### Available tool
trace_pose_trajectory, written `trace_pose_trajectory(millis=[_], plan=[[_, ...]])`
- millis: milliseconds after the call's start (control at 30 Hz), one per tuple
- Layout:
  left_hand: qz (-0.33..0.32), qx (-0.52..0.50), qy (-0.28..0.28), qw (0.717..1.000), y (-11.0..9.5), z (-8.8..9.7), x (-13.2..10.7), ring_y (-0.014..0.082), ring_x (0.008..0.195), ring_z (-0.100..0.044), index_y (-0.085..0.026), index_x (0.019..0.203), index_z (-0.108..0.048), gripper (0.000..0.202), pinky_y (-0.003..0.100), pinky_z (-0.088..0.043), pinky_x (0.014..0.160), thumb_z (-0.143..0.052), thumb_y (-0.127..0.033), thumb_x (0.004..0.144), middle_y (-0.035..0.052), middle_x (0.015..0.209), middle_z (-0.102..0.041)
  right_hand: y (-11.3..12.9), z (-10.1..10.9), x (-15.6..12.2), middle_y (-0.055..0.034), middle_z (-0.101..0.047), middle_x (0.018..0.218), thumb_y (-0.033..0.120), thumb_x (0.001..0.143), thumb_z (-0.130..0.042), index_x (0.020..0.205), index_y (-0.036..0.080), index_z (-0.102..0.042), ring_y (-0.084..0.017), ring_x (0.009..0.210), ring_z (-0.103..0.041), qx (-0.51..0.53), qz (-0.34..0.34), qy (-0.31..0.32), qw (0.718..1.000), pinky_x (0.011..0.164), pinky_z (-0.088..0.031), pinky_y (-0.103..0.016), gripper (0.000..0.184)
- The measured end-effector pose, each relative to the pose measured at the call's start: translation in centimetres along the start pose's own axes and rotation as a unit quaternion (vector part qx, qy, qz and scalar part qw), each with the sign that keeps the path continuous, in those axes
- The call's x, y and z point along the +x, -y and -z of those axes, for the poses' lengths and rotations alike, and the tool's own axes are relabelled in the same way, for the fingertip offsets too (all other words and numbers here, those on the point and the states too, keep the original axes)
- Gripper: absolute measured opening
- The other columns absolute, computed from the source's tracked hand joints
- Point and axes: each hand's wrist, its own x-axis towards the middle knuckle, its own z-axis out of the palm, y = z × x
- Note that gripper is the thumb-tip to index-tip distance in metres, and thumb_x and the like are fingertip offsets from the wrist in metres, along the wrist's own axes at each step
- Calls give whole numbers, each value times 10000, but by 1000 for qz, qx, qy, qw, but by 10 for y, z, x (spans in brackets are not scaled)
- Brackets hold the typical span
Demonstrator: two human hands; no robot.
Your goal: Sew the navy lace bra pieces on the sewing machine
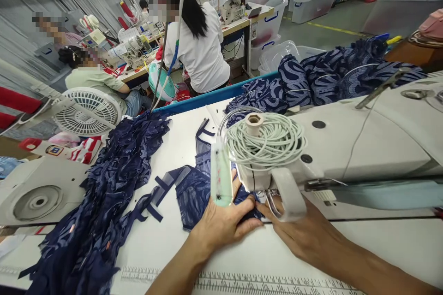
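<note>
My left hand [224,221] lies on a navy lace fabric piece [194,193], its fingers spread and pressing the cloth beside the sewing machine's needle area. From the right, my right hand [301,230] reaches under the machine head, fingers drawn together at the near edge of the same piece; the white curved lever [289,196] hides part of them. Fingertips of both hands nearly meet by the presser foot [265,196]. A pale green lamp-like block [221,175] covers part of the cloth. Thin navy strips [155,196] trail leftward from the piece.
A long heap of navy lace pieces [114,179] runs down the left. Tied navy bundles [297,83] lie behind the white sewing machine [374,133], which carries a coil of pale green cord [266,140]. A printed ruler [242,281] lines the front edge. Co-workers sit beyond the table.
</note>
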Motion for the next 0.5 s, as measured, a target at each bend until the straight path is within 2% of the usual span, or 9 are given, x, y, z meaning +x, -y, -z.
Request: trace_pose_trajectory(millis=[100, 167, 267, 400, 500], plan=[[-24, 21, -16, 999, -6, -1, -3, 260, 1160, -606, -176, 1252, -616, 358, 442, -438, 1053, -561, -383, 965, 129, 1227, -661, -2, 3, 3, -81, -686, 861, 95, 937, -405, 1389, 181, -559, -242, 863, -625, 7, 2, -11, 1000, 844, -494, -435, 486], [-26, 21, -12, 999, -7, -1, -4, 245, 1195, -603, -161, 1274, -597, 359, 430, -446, 1058, -561, -345, 968, 121, 1260, -660, -1, 4, 4, -73, -684, 861, 101, 944, -398, 1398, 207, -550, -234, 871, -623, 15, -2, -10, 1000, 825, -490, -410, 491], [-14, 9, -22, 1000, -7, 0, -4, 241, 1191, -611, -159, 1266, -596, 371, 427, -464, 1043, -584, -367, 959, 114, 1229, -676, 0, 4, 5, -79, -694, 926, 99, 941, -395, 1390, 231, -555, -233, 911, -620, 23, -11, 6, 1000, 844, -476, -410, 495], [-15, 1, -36, 999, -6, 2, -1, 242, 1166, -625, -154, 1231, -606, 349, 423, -475, 1027, -594, -366, 954, 117, 1198, -684, 1, 3, 5, -85, -695, 932, 100, 937, -395, 1377, 218, -568, -237, 938, -623, 25, -18, -8, 999, 877, -463, -421, 487], [-11, 2, -38, 999, -6, 2, -1, 247, 1150, -635, -158, 1218, -613, 336, 414, -489, 1009, -595, -361, 951, 116, 1183, -686, 0, 3, 4, -83, -698, 974, 120, 937, -414, 1369, 241, -574, -247, 983, -624, 35, -30, 3, 999, 839, -480, -405, 477]])
